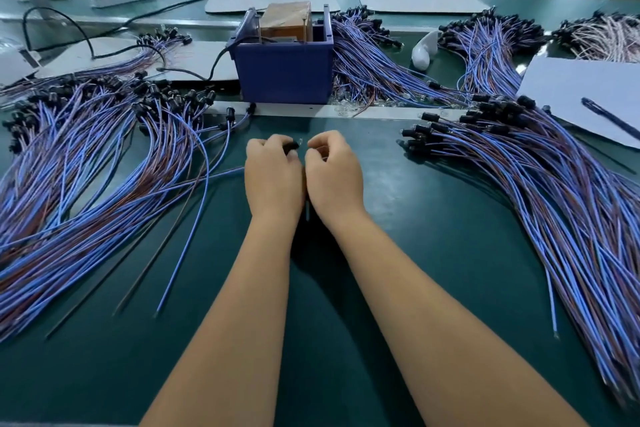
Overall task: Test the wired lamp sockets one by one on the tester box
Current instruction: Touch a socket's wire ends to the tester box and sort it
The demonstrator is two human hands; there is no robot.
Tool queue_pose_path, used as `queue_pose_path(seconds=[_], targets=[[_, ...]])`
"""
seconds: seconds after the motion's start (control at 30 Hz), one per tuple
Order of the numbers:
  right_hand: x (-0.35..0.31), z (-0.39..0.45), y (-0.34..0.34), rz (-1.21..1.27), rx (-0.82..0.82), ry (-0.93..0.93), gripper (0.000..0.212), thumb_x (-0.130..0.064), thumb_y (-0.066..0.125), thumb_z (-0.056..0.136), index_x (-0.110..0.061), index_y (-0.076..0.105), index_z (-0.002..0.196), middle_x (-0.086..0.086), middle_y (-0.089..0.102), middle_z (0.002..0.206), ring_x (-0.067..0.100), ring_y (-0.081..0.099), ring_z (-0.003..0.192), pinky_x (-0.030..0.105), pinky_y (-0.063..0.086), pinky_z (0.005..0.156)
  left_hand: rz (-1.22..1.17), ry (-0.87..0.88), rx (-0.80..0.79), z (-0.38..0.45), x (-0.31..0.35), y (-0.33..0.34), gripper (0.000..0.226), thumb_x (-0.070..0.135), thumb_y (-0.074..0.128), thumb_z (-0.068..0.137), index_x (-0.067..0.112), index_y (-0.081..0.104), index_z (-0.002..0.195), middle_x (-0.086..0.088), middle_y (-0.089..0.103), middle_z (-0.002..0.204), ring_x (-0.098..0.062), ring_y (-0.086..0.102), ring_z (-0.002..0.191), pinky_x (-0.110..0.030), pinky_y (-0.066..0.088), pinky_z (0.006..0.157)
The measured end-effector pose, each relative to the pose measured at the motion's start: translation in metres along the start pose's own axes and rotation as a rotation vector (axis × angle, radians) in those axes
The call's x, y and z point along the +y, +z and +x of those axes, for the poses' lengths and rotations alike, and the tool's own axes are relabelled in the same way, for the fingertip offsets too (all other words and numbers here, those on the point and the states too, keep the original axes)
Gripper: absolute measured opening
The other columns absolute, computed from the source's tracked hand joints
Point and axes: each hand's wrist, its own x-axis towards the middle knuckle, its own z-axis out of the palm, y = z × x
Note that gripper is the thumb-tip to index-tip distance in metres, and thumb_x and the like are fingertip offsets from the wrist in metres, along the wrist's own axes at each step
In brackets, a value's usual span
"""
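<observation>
Both forearms converge; left hand (273, 173) fingers pinch black socket (290, 146), right hand (332, 173) fingers curled.

Both bare forearms are reaching forward from the bottom edge, converging toward the centre so the wrists are lying almost side by side. The left hand (273, 173) is showing its back to the camera, its fingers curling inward and pinching something small and dark at the fingertips (289, 146). The right hand (334, 172) is mirroring it just beside, knuckles up, its fingers curling in and meeting at the tips; what its grip is closing on is too small to tell. The heels of the two hands are touching or nearly touching.
</observation>
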Motion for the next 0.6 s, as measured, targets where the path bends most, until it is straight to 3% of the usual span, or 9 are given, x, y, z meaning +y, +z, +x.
queue_pose_path(seconds=[0.1,0.17,0.23,0.33,0.4,0.47,0.53,0.6], targets=[[-0.001,-0.005,-0.001,0.151,0.043,0.09,0.005,-0.016,0.048,0.095,-0.021,0.05,0.093,0.002,0.061,0.097,0.025,0.06,0.092,0.046,0.048,0.088,-0.301,0.052,0.103,-0.001,-0.003,-0.008,0.024,0.007,0.057,0.093,0.016,0.069,0.112,-0.004,0.064,0.113,-0.009,0.059,0.092,-0.009,0.041,0.082],[-0.002,-0.008,0.0,0.273,0.019,0.131,0.012,-0.025,0.044,0.1,-0.024,0.049,0.089,0.0,0.061,0.089,0.025,0.062,0.086,0.049,0.05,0.088,-0.624,0.005,0.083,-0.002,0.002,-0.014,0.023,0.005,0.059,0.09,0.018,0.072,0.104,0.002,0.071,0.101,-0.005,0.064,0.088,-0.016,0.049,0.085],[-0.004,-0.009,0.001,0.438,-0.044,0.158,0.022,-0.032,0.037,0.104,-0.023,0.052,0.091,0.001,0.061,0.084,0.019,0.061,0.076,0.043,0.05,0.082,-0.958,-0.047,-0.018,-0.006,0.011,-0.017,0.022,0.009,0.057,0.087,0.02,0.076,0.089,0.006,0.073,0.083,-0.007,0.066,0.075,-0.021,0.054,0.074],[-0.003,0.0,-0.007,0.683,-0.173,0.23,0.045,-0.037,0.029,0.106,-0.007,0.062,0.104,0.005,0.061,0.079,0.016,0.058,0.072,0.031,0.048,0.071,-1.264,-0.069,-0.367,-0.013,0.022,-0.019,0.033,0.025,0.049,0.086,0.014,0.076,0.07,-0.003,0.067,0.07,-0.015,0.061,0.06,-0.025,0.05,0.055],[-0.001,0.006,-0.019,0.778,-0.23,0.262,0.046,-0.033,0.032,0.105,-0.002,0.064,0.093,0.007,0.061,0.072,0.016,0.058,0.068,0.024,0.047,0.062,-1.242,-0.045,-0.641,-0.017,0.024,-0.019,0.047,0.029,0.042,0.092,0.011,0.07,0.058,-0.003,0.062,0.064,-0.014,0.055,0.057,-0.023,0.045,0.052],[-0.001,0.011,-0.029,0.842,-0.223,0.36,0.033,-0.023,0.042,0.103,-0.007,0.065,0.085,0.007,0.063,0.064,0.015,0.06,0.056,0.022,0.049,0.051,-1.077,-0.054,-0.853,-0.02,0.025,-0.018,0.055,0.031,0.039,0.095,0.015,0.061,0.047,-0.001,0.056,0.056,-0.012,0.048,0.054,-0.02,0.036,0.048],[0.001,0.014,-0.035,0.899,-0.201,0.409,0.021,-0.013,0.045,0.102,-0.008,0.064,0.094,0.008,0.067,0.069,0.016,0.062,0.056,0.024,0.053,0.055,-0.89,-0.046,-0.988,-0.023,0.025,-0.019,0.053,0.036,0.043,0.09,0.016,0.057,0.043,-0.002,0.054,0.052,-0.014,0.046,0.054,-0.021,0.03,0.046],[0.005,0.016,-0.038,0.993,-0.176,0.372,0.018,-0.006,0.041,0.103,-0.008,0.059,0.101,0.006,0.068,0.067,0.013,0.063,0.055,0.022,0.053,0.055,-0.818,-0.023,-1.028,-0.023,0.023,-0.02,0.05,0.038,0.045,0.089,0.016,0.062,0.047,-0.004,0.059,0.056,-0.014,0.049,0.054,-0.019,0.036,0.046]])
